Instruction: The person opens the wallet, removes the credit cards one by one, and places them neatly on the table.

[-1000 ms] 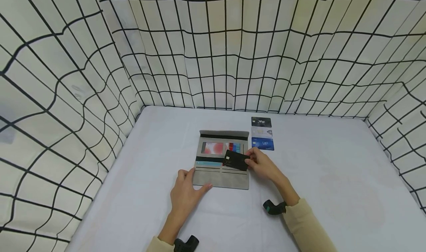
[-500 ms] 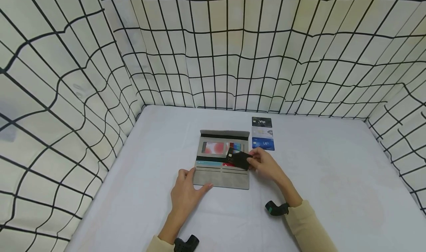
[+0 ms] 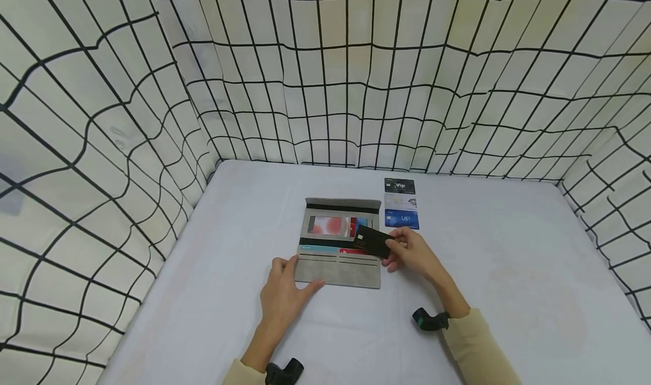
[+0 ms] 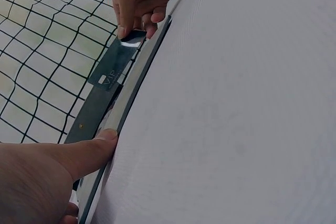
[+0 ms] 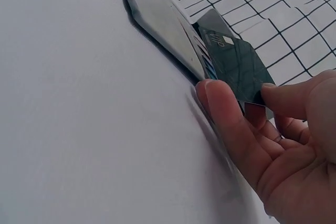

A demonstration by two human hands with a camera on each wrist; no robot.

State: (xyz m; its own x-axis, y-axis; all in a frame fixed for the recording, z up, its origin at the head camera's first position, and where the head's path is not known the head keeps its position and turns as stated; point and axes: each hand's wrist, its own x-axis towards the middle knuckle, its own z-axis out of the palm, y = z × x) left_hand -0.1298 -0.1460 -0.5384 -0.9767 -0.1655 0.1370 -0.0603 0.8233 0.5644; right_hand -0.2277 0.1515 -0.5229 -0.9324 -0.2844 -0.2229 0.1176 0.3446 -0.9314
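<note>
A grey wallet lies unfolded, with cards in some slots and a pink-patterned card behind its window. My left hand holds its near left corner, thumb on the near edge and fingers at the left side. Between thumb and fingers, my right hand pinches a black VIP card by its right end. The card is tilted over the wallet's right half; the right wrist view shows it raised above the slots. Blue and red card edges show in the upper slots of the near flap.
Beyond the right hand, a black Vip card, a silvery card and a blue VIP card lie in a column on the white tabletop. Black grid netting over white cloth surrounds the back and sides.
My right hand has drawn the black card to the right, uncovering more of the red card edge and the wallet's near slots. The left hand and wallet have stayed in place.
</note>
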